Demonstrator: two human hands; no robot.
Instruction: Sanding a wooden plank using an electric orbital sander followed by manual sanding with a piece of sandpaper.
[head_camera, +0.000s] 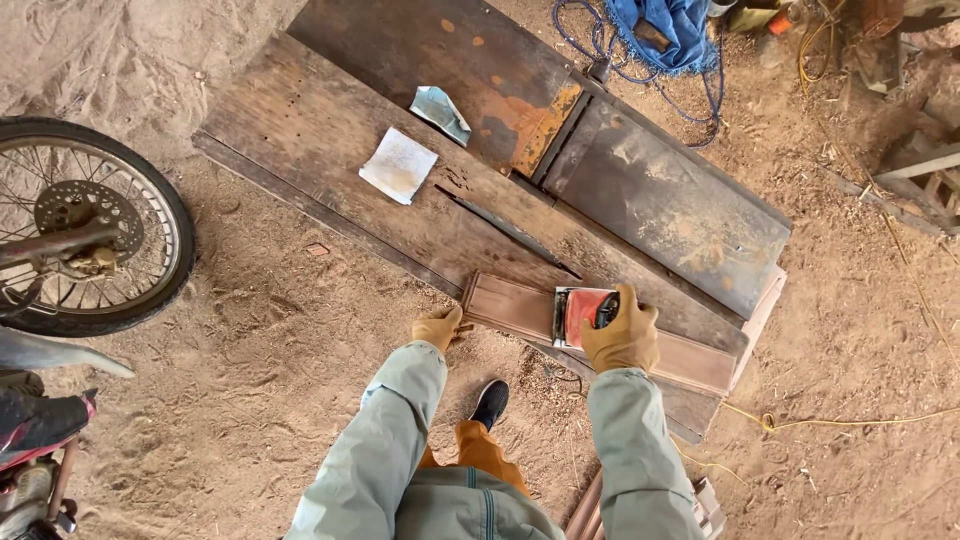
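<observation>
Sleeves: two pale grey-green sleeves fill the bottom centre of the frame, with an orange trouser leg and a black shoe on the sandy ground between them.
Right hand: the right hand, in a tan glove, is curled down over the top of a red power sander, fingers wrapped snugly round its body.
Sander: sits flat on a narrow brown plank, just right of the frame's centre.
Left hand: the left hand, gloved too, fingers bent, pressing on the plank's left end at its near corner; whether it grips the edge, I cannot tell.
Plank: lies across the lower edge of a big weathered board that runs from upper left down to the right.
On the boards: a pale square sheet of sandpaper up the board, a second bluish curled sheet just beyond it, on a rusty orange-patched panel.
Upper edge: blue cloth and a blue cord in loops.
Left side: a motorbike wheel with spokes and disc.
Lower right: a yellow cord trailing over the sand.
</observation>
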